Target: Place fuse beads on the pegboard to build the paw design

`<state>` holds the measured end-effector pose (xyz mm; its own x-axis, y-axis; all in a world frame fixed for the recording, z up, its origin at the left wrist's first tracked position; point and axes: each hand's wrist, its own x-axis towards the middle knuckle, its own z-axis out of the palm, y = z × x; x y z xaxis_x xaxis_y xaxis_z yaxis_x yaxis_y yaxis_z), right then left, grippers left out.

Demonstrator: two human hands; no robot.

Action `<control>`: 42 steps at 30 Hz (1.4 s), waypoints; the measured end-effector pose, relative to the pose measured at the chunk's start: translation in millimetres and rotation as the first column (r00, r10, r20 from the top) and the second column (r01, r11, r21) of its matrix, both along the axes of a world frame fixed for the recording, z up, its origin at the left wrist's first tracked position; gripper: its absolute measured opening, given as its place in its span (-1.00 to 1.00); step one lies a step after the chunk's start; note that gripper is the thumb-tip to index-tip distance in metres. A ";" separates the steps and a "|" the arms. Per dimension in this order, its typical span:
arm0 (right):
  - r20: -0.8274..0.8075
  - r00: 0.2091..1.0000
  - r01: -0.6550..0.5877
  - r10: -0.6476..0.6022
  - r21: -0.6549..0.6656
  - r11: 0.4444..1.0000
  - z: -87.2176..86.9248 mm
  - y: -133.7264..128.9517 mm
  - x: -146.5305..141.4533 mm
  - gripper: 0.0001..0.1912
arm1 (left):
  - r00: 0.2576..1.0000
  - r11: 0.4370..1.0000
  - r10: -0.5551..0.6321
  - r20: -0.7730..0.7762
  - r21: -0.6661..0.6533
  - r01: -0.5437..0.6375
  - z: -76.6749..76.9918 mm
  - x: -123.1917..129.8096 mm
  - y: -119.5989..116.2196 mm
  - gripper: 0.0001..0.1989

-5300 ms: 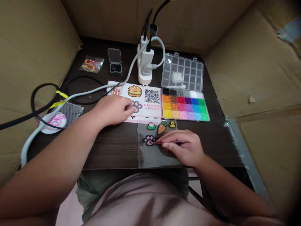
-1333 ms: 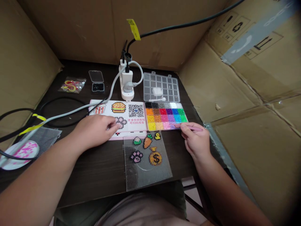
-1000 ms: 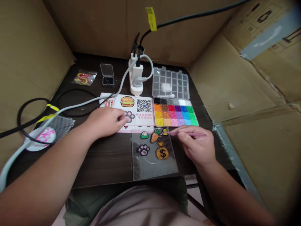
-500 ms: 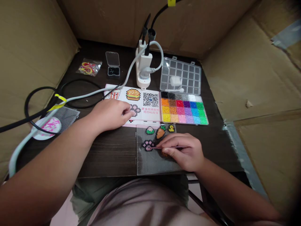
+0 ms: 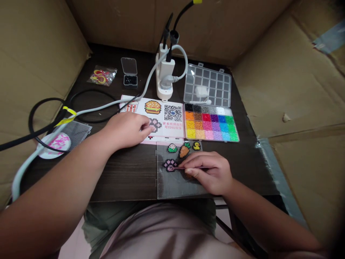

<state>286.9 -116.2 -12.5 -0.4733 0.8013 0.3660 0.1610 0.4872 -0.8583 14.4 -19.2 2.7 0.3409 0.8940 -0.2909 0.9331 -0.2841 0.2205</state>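
My right hand (image 5: pixel 207 172) is shut on thin pink tweezers (image 5: pixel 194 167), whose tips touch the edge of a pink-and-black paw figure (image 5: pixel 170 165) of fused beads on a clear square pegboard (image 5: pixel 167 189). A carrot figure (image 5: pixel 184 151), a yellow duck figure (image 5: pixel 197 145) and a green-and-white figure (image 5: pixel 172 148) sit above it. My right hand hides most of a money-bag figure. My left hand (image 5: pixel 126 130) rests on a printed pattern sheet (image 5: pixel 172 127), holding nothing, its fingertips next to the printed paw (image 5: pixel 155 124).
A bead box (image 5: pixel 211 124) with colour compartments lies right of the sheet, below a clear compartment box (image 5: pixel 207 81). A white power strip (image 5: pixel 163 72) stands behind, with cables running left. A second pegboard (image 5: pixel 77 131) lies left. Cardboard walls surround the dark wooden desk (image 5: pixel 126 172).
My right hand has come back from beside the bead box, with the tweezers, to the paw figure and now covers the money-bag figure. The view has tilted further down.
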 end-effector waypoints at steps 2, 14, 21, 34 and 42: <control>-0.013 1.000 -0.003 0.003 0.003 1.000 -0.4 0.0 0.6 -0.91 | 1.000 1.000 -0.004 -0.007 -0.001 0.004 0.5 0.1 -0.1 -0.55; -0.116 0.887 0.447 -0.448 -0.031 0.894 4.9 5.4 25.2 -0.91 | 0.999 1.000 -0.002 0.033 -0.024 0.003 4.9 1.4 -0.6 -0.62; -0.223 0.481 0.805 -0.848 -0.270 0.528 -8.9 19.9 74.9 -0.72 | 0.998 1.000 0.006 0.070 -0.020 -0.004 3.1 -0.4 -0.8 -0.62; -0.093 0.507 0.777 -0.857 -0.380 0.501 -19.0 24.1 60.2 -0.69 | 1.000 0.998 0.008 0.022 -0.058 -0.007 6.4 1.2 -0.5 -0.61; -0.072 0.541 0.773 -0.838 -0.350 0.530 -19.4 23.8 60.9 -0.68 | 1.000 0.999 0.015 0.018 -0.040 -0.014 7.1 2.4 -0.8 -0.62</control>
